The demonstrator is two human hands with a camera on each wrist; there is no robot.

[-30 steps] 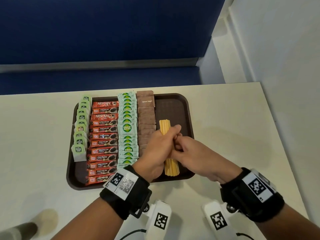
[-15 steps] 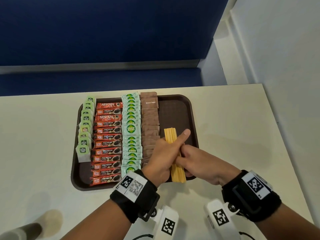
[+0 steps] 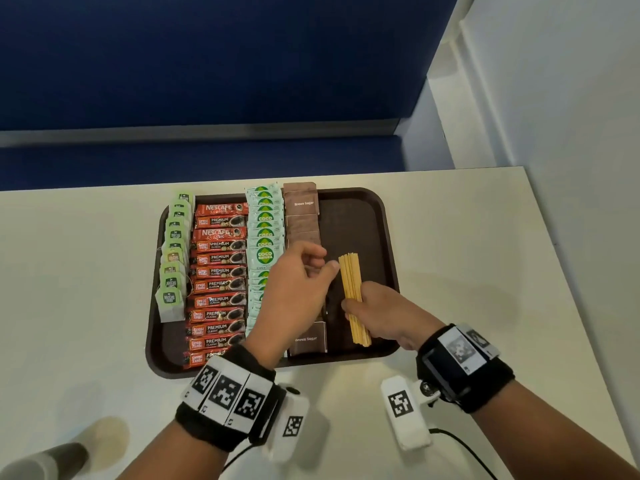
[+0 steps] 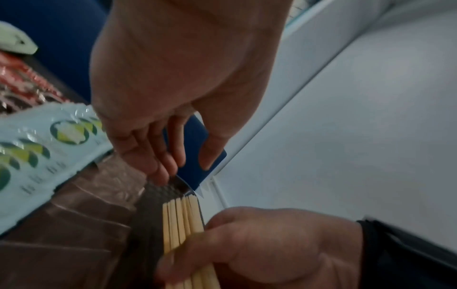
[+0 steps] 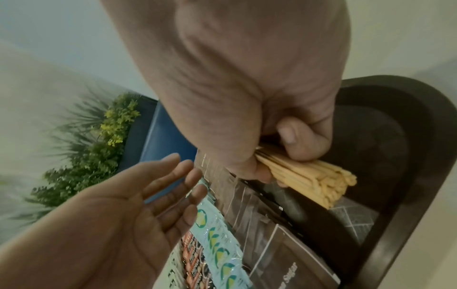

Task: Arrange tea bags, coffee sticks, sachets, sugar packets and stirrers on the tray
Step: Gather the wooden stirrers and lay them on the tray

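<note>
Right hand point(image 3: 377, 315) is gripping the bundle of stirrers point(image 3: 352, 289) round its near half, thumb clamped on top, over the bare right strip of the tray point(image 3: 388, 237). Left hand point(image 3: 298, 292) is hovering just beside the bundle's left edge, fingers relaxed and holding nothing; the hands are sitting close but apart. The bundle's long axis is running front to back, parallel to the rows of sugar packets point(image 3: 301, 209), sachets point(image 3: 265, 230), coffee sticks point(image 3: 220, 271) and tea bags point(image 3: 173, 268), all already lined up to its left. The far ends are fanning out flat and pointing at the tray's far rim. Can't say for sure whether the near ends are touching the tray floor; the right hand is covering that spot. Judgement: the stirrers are the last item going in, the right hand is the one carrying them, and the free slot is lying directly under them, so it's a straight set-down along that same axis. The tray is sitting on the bench point(image 3: 86, 271).
</note>
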